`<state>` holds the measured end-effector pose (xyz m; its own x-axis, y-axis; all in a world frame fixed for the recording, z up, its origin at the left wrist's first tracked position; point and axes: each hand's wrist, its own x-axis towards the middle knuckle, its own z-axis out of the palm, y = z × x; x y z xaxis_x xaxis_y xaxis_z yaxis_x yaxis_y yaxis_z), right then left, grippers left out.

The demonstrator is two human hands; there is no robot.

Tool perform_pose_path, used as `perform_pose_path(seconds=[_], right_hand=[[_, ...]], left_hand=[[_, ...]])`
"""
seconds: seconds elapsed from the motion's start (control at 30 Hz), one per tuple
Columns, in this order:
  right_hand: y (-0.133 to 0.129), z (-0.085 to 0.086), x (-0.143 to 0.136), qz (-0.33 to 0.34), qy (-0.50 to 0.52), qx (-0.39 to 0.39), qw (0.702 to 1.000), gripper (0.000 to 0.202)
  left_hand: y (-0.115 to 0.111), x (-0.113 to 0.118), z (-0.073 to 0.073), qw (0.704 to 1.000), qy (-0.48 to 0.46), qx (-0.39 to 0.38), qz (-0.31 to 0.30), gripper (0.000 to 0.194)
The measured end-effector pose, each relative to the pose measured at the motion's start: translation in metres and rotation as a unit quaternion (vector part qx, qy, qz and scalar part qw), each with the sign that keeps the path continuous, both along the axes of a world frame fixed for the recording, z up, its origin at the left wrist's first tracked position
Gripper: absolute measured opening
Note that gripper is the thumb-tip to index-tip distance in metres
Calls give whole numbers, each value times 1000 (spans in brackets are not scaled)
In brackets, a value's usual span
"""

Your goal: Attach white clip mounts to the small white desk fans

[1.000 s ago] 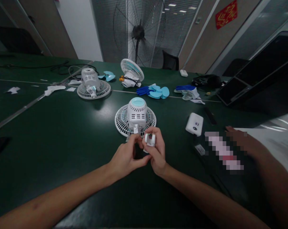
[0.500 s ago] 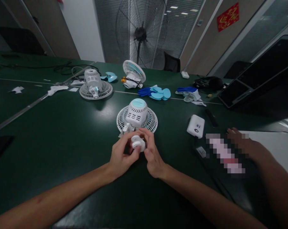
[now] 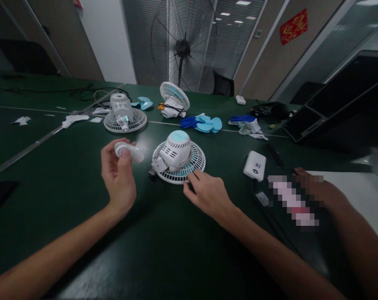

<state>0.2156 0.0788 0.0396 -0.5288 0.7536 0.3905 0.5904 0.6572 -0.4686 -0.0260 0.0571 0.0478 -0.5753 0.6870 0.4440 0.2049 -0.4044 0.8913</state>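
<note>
My left hand (image 3: 119,177) is raised left of the nearest fan head, pinching a small white plastic part (image 3: 123,146) between thumb and fingers. The part has a rounded end; its right side is smeared by motion, so its exact kind is unclear. The fan head (image 3: 175,152) lies grille down on the table, its white motor housing with a light-blue cap facing up. A white bracket (image 3: 159,165) sticks out at its left side. My right hand (image 3: 207,192) has its fingertips on the near rim of the grille, the thumb just below.
Further back are a second fan head (image 3: 121,108), a tilted fan (image 3: 173,100), light-blue blades (image 3: 209,124) and blue gloves (image 3: 243,119). To the right lie a white power bank (image 3: 255,165) with a cable and another person's hand (image 3: 316,187) by a white board.
My hands have parted: the left moved left and up with the white part, the right went to the grille rim. The fan head has turned slightly, its bracket now further left.
</note>
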Motion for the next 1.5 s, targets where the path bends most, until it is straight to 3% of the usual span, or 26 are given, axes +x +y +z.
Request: perform_pose_path(seconds=[0.1, 0.2, 0.33, 0.43, 0.5, 0.57, 0.67, 0.77, 0.83, 0.97, 1.07, 1.27, 1.5], right_hand=[[2, 6, 12, -29, -26, -19, 999, 14], [4, 3, 25, -13, -125, -90, 988, 22], [4, 10, 25, 87, -133, -170, 972, 18], [1, 23, 12, 201, -82, -164, 962, 12], [0, 26, 2, 243, -16, -153, 958, 12], [1, 17, -6, 214, 70, -143, 964, 19], [5, -10, -14, 139, 202, -66, 967, 18], [10, -33, -17, 102, 238, -75, 963, 17], [12, -40, -18, 98, 240, -70, 963, 17], [12, -39, -19, 107, 229, -39, 967, 18], [12, -37, -19, 109, 219, -15, 969, 20], [12, -37, -16, 92, 247, 27, 964, 25], [7, -39, -16, 84, 333, -27, 939, 32]], left_hand=[[-5, -15, -12, 997, 11, -30, -70, 37], [-16, -18, -31, 973, 121, -138, -137, 45], [-23, -9, -39, 963, 156, -153, -160, 42], [-24, -5, -36, 967, 153, -144, -147, 34], [-23, -6, -35, 974, 134, -136, -127, 34], [-20, -9, -35, 979, 110, -132, -106, 36], [-16, -14, -37, 976, 109, -156, -106, 36], [-13, -17, -38, 970, 130, -173, -114, 37], [-11, -18, -38, 968, 151, -168, -110, 37], [-7, -18, -38, 957, 227, -143, -112, 30], [-6, -14, -39, 954, 232, -134, -135, 30], [-17, -7, -42, 952, 67, -144, -262, 42], [-19, -7, -45, 905, -68, -202, -369, 56]])
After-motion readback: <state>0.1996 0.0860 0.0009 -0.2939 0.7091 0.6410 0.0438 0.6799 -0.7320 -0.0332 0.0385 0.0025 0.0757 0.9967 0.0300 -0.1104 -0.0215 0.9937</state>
